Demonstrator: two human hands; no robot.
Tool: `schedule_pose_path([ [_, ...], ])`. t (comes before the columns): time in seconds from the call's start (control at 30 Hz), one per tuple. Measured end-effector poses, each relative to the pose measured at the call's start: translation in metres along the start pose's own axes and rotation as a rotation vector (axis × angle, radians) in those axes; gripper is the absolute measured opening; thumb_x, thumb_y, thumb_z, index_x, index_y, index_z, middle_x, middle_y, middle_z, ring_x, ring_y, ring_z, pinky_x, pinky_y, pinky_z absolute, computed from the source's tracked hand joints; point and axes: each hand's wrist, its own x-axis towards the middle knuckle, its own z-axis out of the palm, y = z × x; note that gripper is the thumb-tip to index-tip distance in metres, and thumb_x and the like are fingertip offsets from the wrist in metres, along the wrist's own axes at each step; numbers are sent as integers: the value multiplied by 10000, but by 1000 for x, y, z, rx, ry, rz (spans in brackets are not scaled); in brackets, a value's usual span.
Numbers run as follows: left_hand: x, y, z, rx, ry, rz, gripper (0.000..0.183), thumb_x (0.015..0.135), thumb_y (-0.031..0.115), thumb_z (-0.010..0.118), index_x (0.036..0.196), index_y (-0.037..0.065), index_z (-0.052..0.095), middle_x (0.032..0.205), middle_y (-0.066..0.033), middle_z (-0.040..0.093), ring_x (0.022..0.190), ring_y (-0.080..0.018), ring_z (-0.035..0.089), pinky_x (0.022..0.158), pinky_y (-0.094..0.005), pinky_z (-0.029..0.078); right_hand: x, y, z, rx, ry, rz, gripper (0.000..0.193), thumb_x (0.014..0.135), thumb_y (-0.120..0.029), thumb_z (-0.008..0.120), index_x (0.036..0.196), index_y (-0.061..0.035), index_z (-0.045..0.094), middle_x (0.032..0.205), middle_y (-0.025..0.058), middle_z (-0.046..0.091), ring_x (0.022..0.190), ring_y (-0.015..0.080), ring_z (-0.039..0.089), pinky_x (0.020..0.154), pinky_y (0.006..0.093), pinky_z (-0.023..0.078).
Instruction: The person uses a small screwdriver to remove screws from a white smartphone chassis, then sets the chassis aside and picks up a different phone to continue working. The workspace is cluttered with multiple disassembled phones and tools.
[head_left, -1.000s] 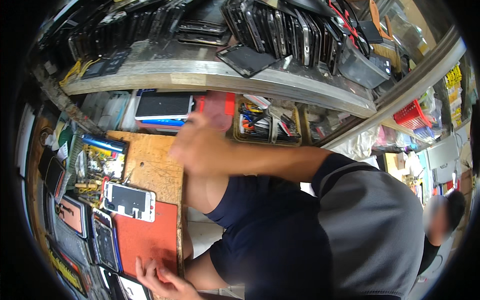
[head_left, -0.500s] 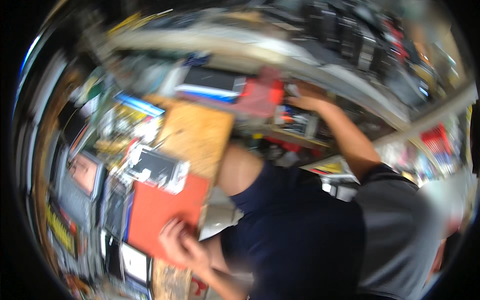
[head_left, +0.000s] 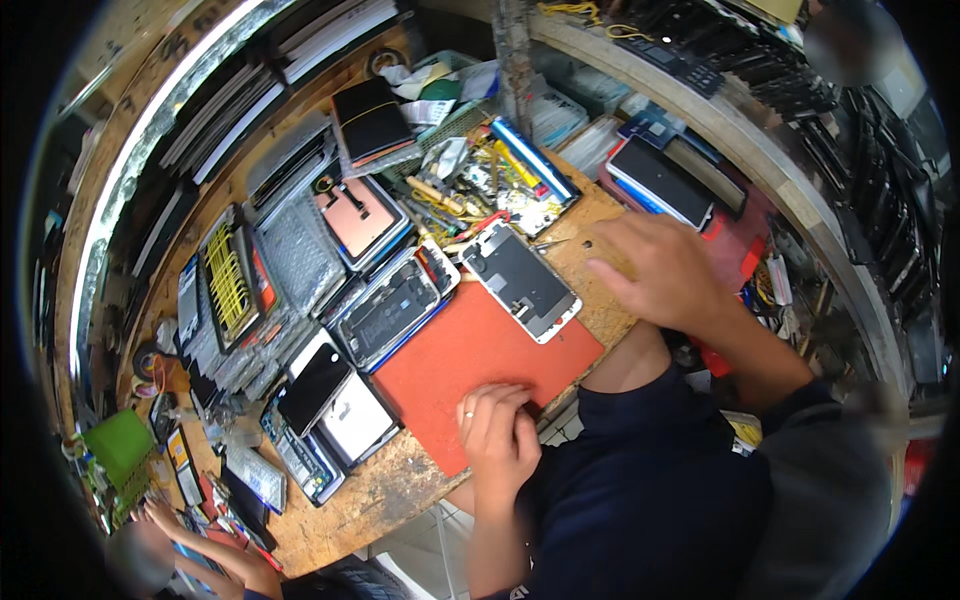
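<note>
My left hand (head_left: 497, 432) rests on the near edge of the red mat (head_left: 440, 360), fingers loosely bent, holding nothing. My right hand (head_left: 660, 268) is over the wooden bench (head_left: 600, 310), to the right of the mat, with thumb and fingers curled round. What it holds, if anything, I cannot make out; a small dark spot shows at its fingertips. Between the hands a white-framed phone screen (head_left: 522, 280) lies dark inner side up, partly on the mat. Left of it sits an opened phone housing (head_left: 390, 308) with its battery exposed.
A tray of small tools and parts (head_left: 480, 185) stands behind the mat. Stacked phones and screens (head_left: 310, 240) fill the left side. A boxed dark device (head_left: 660, 182) lies beyond my right hand. Another person's arms (head_left: 215, 555) reach in at lower left.
My right hand has come back from a box of small items at the right to the bench beside the phone screen. My left hand stays on the mat. The view has turned.
</note>
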Motion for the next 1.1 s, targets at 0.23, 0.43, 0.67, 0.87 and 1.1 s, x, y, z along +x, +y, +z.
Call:
schedule_pose_path([
  [0.23, -2, 1, 3, -3, 16, -29, 243, 742, -107, 563, 905, -6, 713, 913, -141, 714, 879, -338, 679, 873, -445, 507, -34, -22, 40, 248, 82, -162, 153, 864, -184, 785, 923, -60, 717, 829, 88, 686, 736, 276, 696, 651, 394, 533],
  [0.43, 0, 2, 11, 44, -31, -19, 179, 785, -91, 559, 889, -10, 679, 881, -158, 699, 834, -340, 660, 826, -421, 497, -88, -25, 36, 522, -312, -381, 245, 906, -226, 759, 1033, -28, 688, 889, 73, 645, 855, 252, 689, 728, 374, 526],
  [0.67, -36, 1, 12, 115, -25, 253, 206, 709, -26, 584, 871, 46, 690, 871, -112, 705, 787, -296, 659, 778, -430, 524, -128, -3, 90, 44, -506, -165, 376, 913, -302, 716, 1203, -65, 690, 1223, 156, 707, 1130, 339, 673, 963, 520, 510],
  [0.87, -146, -23, 31, 261, -707, 122, 225, 817, 189, 728, 1014, 80, 719, 997, -113, 652, 1013, -333, 642, 941, -479, 495, -105, 46, 142, 35, -353, 11, 475, 862, -358, 715, 1271, -115, 706, 1349, 150, 673, 1268, 355, 604, 1069, 503, 472],
  [1.1, -238, -127, -32, 479, -263, -706, 402, 955, 338, 611, 1276, 129, 733, 1264, -227, 698, 1215, -468, 602, 1114, -588, 409, -159, 52, 123, -137, -323, 126, 735, 869, -429, 748, 1483, -72, 558, 1510, 310, 470, 1420, 504, 408, 1186, 512, 375],
])
